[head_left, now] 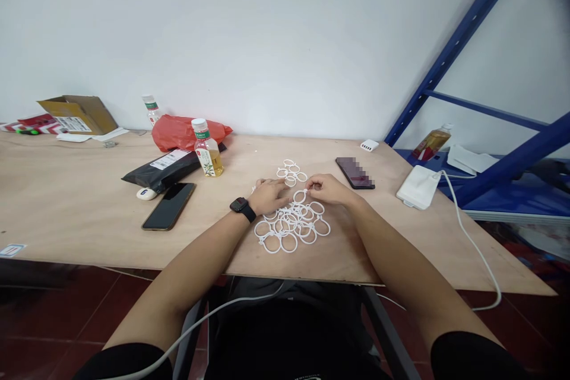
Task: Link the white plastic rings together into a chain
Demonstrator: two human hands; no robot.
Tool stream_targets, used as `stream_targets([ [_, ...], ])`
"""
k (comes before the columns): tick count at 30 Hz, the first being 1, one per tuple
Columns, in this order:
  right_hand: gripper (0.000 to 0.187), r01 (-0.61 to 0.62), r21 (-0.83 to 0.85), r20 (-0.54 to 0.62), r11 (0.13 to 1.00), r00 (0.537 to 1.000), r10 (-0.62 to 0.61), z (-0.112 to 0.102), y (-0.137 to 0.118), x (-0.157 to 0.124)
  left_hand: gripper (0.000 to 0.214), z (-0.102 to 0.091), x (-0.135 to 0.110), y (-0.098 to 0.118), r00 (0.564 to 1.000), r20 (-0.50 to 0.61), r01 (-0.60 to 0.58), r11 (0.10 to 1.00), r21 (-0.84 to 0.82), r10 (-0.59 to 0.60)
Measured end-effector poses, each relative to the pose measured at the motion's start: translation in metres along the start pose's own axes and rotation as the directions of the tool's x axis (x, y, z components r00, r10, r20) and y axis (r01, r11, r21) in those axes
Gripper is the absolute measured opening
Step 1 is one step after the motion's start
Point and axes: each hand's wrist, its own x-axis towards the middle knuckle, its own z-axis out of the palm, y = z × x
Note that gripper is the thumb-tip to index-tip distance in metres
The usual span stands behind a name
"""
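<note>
Overall, one plywood tabletop (66, 190) spreads under both forearms, with a blue steel shelving rack (458, 47) beyond and to the right of the right hand (327, 189). Well left of the left hand (269, 197): a cardboard box (78, 114) and a red plastic bag (189, 133). Nearer that hand: a black mailer parcel (160, 171), a bottle of yellow tea (207, 151) and a black smartphone (168, 206). Beyond the right hand: a second smartphone (351, 173). Further right: a white power bank (418, 187) with a white cable (474, 249). Under and between both hands: a linked cluster of white plastic rings (288, 242), extending beyond the fingers. Left hand: curled, fingers down on the rings; grip unclear. Right hand: fingertips drawn together at one ring; pinch cannot be confirmed. Left wrist: a black smartwatch (243, 209).
</note>
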Motion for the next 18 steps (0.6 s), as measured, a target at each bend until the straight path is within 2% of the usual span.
stream_targets([
  [5,0.013,0.028,0.026,-0.176,0.999,0.984,-0.023,0.005,-0.014,0.0,0.033,-0.005,0.0,0.006,0.988,-0.146,0.03,0.994,-0.104,-0.045],
  [8,0.012,0.081,0.022,-0.255,0.997,0.964,-0.072,0.013,-0.023,-0.001,0.028,-0.008,0.0,0.01,0.971,-0.236,-0.004,0.992,-0.129,-0.027],
  [12,0.013,0.141,0.027,-0.273,0.99,0.953,-0.129,0.022,-0.033,-0.001,0.021,-0.008,0.0,0.01,0.956,-0.293,-0.052,0.989,-0.14,0.009],
  [18,0.017,0.21,0.007,-0.282,0.978,0.938,-0.199,0.024,-0.039,-0.003,0.02,-0.009,0.0,0.009,0.95,-0.311,-0.064,0.986,-0.154,0.013],
])
